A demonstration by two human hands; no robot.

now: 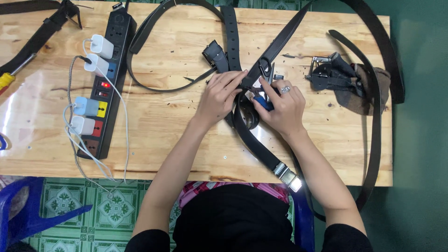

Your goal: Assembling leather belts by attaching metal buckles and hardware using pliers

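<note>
Near the worktop's (pixel 154 140) middle, the left hand (pixel 220 95) pins the black belt (pixel 252 140) flat while the right hand (pixel 282 109), closed around blue-handled pliers (pixel 262 100), should work squarely at the strap.

The tabletop (pixel 163 121) is pale varnished wood, glossy near its left edge. The belt (pixel 254 140) looks like smooth black leather with a shiny metal buckle (pixel 288 176).

On my wooden tabletop (pixel 163 135) I count one black power strip (pixel 106 88) with four plug-in chargers, two white (pixel 101 45) and two pale blue (pixel 86 106). One pair of blue-handled pliers (pixel 262 99), one yellow-handled screwdriver (pixel 9 77), one grey cloth (pixel 368 88), and several black leather belts (pixel 254 140).
</note>
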